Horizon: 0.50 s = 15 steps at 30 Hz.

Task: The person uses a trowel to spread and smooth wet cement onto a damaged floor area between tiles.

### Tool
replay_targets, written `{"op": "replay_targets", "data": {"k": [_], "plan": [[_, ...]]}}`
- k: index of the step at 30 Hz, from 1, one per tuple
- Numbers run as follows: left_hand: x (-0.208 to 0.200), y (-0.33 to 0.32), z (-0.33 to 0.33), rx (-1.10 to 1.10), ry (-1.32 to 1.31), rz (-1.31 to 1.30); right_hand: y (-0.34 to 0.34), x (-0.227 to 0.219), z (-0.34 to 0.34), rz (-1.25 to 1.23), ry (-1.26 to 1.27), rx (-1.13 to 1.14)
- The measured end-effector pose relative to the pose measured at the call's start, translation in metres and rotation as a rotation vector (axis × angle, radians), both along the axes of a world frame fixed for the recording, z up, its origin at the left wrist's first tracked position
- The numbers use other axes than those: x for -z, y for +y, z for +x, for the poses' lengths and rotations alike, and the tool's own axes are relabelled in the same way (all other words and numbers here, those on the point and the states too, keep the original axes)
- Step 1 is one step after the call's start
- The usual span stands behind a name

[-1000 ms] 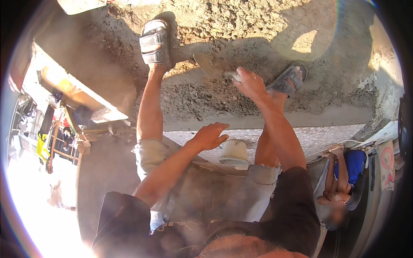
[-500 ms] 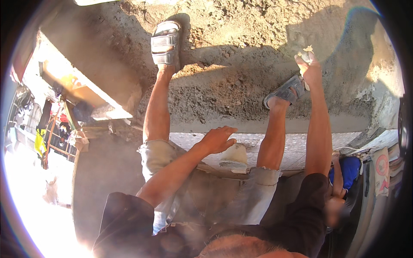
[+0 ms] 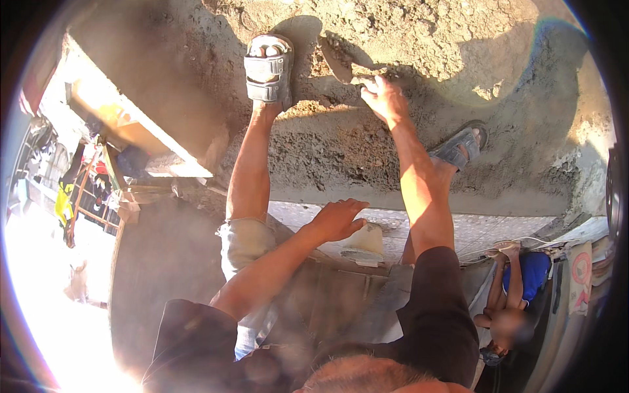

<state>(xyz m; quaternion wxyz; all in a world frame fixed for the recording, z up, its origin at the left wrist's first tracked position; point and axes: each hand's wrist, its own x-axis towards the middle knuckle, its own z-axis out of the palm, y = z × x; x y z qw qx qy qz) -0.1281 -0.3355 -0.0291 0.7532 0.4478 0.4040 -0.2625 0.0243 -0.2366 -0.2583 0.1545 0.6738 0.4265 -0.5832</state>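
My right hand (image 3: 385, 98) is closed round the handle of a trowel. The trowel's blade (image 3: 335, 60) lies at the wet grey mortar (image 3: 314, 147), between my two sandalled feet and nearer the left one. Some mortar clings near the grip. My left hand (image 3: 337, 221) holds nothing. Its fingers stretch out flat over the edge of a white patterned panel (image 3: 472, 230), just above a pale rounded fitting (image 3: 365, 245). My left sandal (image 3: 267, 73) and right sandal (image 3: 462, 147) both stand on the mortar.
A pale-edged board or opening (image 3: 131, 111) slants at the left, with bright clutter and a yellow cloth (image 3: 64, 203) beyond. Another person in blue (image 3: 527, 278) sits low at the right. Rough sunlit mortar (image 3: 432, 26) lies at the far side.
My right hand has swung left from beside my right foot toward my left foot, and the trowel blade now shows. My left hand has barely moved. The person at right shows more fully.
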Motion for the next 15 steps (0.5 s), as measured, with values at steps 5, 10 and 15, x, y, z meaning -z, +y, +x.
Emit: {"op": "replay_targets", "data": {"k": [5, 10, 15], "plan": [[-0.001, 0.009, 0.001, -0.013, 0.011, -0.022, 0.071, -0.024, 0.145, 0.087, -0.195, -0.023], [-0.003, 0.011, 0.002, -0.014, 0.007, -0.014, 0.036, -0.044, 0.176, 0.088, -0.162, 0.6], [-0.005, 0.004, -0.002, -0.028, -0.026, 0.007, 0.027, -0.079, 0.029, 0.155, 0.117, 0.892]]}}
